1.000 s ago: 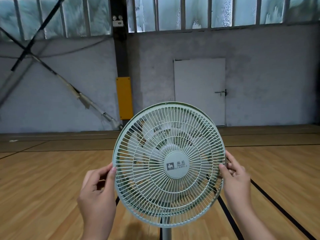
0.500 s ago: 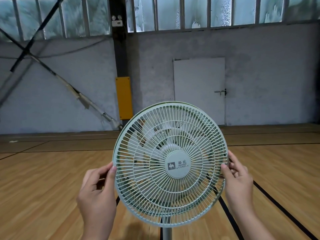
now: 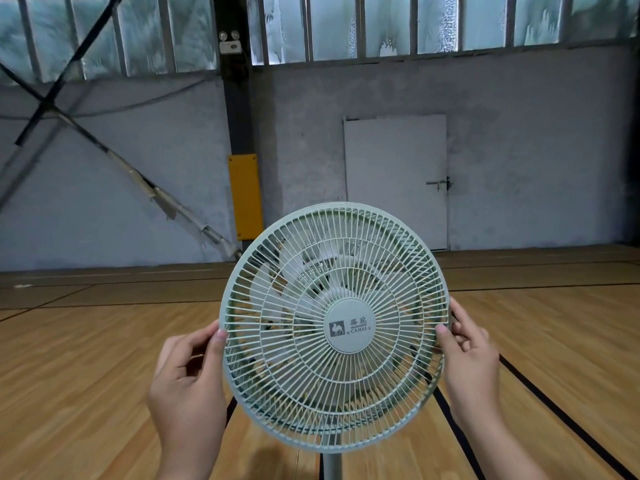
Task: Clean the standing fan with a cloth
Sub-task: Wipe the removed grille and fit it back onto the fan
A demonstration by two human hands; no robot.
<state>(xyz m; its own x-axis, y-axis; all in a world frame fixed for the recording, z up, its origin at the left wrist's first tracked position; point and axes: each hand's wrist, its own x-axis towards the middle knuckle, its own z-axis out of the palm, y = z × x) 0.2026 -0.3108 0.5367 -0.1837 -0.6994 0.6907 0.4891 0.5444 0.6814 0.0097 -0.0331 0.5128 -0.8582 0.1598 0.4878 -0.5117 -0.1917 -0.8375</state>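
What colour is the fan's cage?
Pale mint green front grille, seen best in the head view.

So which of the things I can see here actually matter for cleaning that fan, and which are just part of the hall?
Part of the job:
- front grille, gripped at its rim by left hand and right hand
- fan blades behind it
- fan pole
No cloth is in view.

Just there:
- white door
- yellow pad on the pillar
- windows
- wooden floor

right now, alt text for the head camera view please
Two bare hands grip opposite sides of a pale green standing fan's front grille, left hand on its left rim, right hand on its right. Behind lie a wooden sports floor, a grey wall and a white door.
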